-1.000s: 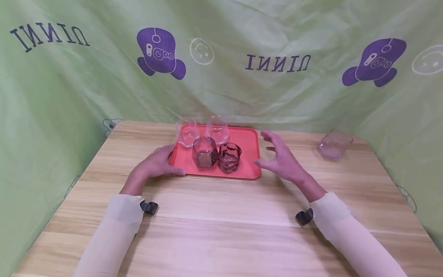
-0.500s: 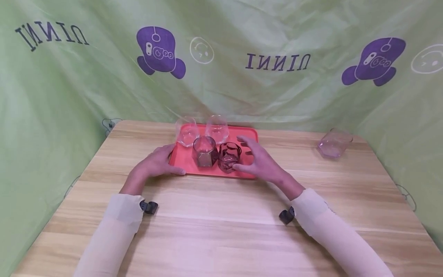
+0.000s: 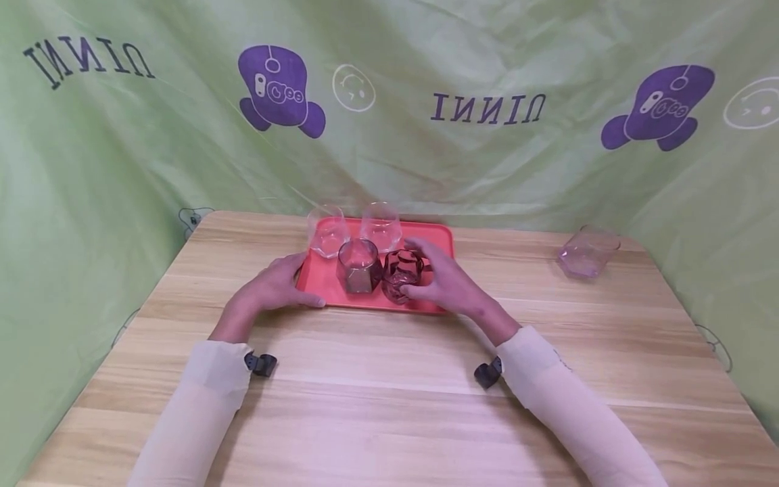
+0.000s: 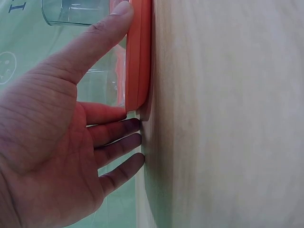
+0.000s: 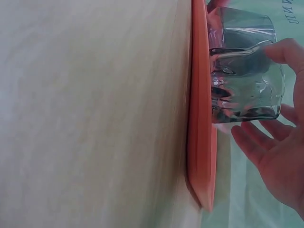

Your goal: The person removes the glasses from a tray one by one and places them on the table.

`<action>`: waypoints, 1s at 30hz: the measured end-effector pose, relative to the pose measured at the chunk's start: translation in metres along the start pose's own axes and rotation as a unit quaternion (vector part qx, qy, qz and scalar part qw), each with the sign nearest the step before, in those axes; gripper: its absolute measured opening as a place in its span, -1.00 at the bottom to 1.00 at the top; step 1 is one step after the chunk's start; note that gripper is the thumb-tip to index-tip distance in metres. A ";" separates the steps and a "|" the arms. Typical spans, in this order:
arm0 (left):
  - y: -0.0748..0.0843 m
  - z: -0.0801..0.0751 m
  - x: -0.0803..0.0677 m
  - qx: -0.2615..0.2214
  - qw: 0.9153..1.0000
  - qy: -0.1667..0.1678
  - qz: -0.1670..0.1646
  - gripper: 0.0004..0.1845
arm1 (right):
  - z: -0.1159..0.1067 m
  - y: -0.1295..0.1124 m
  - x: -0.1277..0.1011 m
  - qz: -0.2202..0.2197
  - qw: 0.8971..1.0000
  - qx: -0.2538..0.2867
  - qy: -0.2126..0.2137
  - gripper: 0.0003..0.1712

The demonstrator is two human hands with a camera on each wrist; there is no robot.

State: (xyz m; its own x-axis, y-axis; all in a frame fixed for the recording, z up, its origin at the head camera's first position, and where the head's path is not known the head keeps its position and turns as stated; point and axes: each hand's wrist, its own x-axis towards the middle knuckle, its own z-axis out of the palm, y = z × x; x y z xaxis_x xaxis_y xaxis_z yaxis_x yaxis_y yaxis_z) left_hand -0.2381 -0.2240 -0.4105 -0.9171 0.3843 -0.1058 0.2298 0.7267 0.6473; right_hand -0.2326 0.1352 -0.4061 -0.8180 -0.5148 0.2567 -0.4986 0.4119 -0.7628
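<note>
Head view: both forearms reach forward over the wooden table. The left hand lies at the left front corner of the red tray, thumb along the front edge, fingers at the side edge. The right hand is over the tray's right half, cupped around the dark wavy glass, which stands at the front of the tray just right of a smoky faceted glass. Two clear glasses stand behind them. A pale pink glass sits well apart near the table's far right corner.

Left wrist view: the left hand is nearly flat; its thumb presses on the tray rim and the straight fingers rest on the table against the tray's corner.

Right wrist view: the right hand is spread wide, palm facing the dark wavy glass. The thumb tip touches the glass wall near the rim; the fingers lie just beside it. I cannot tell whether they press on it. The glass stands upright on the tray.
</note>
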 end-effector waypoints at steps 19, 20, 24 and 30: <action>0.000 -0.001 0.000 0.013 1.000 0.002 -0.002 0.11 | 0.003 0.002 0.005 0.023 0.998 0.042 -0.027 -0.06; 0.000 -0.001 0.000 0.014 1.000 0.003 -0.002 0.11 | 0.002 0.002 0.005 0.023 0.998 0.046 -0.027 -0.07; 0.000 -0.001 0.000 0.016 1.000 0.002 -0.003 0.12 | 0.000 0.002 0.004 0.022 0.997 0.064 -0.032 -0.08; 0.001 0.000 -0.001 0.006 1.000 0.002 -0.003 0.09 | 0.001 0.003 0.002 0.025 0.996 0.078 -0.033 -0.08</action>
State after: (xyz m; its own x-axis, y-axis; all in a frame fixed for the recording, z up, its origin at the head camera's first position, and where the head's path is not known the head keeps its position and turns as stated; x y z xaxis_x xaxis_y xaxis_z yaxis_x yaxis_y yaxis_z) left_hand -0.2373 -0.2237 -0.4100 -0.9196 0.3782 -0.1065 0.2286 0.7355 0.6378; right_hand -0.2353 0.1349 -0.4080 -0.8173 -0.5473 0.1801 -0.4025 0.3186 -0.8582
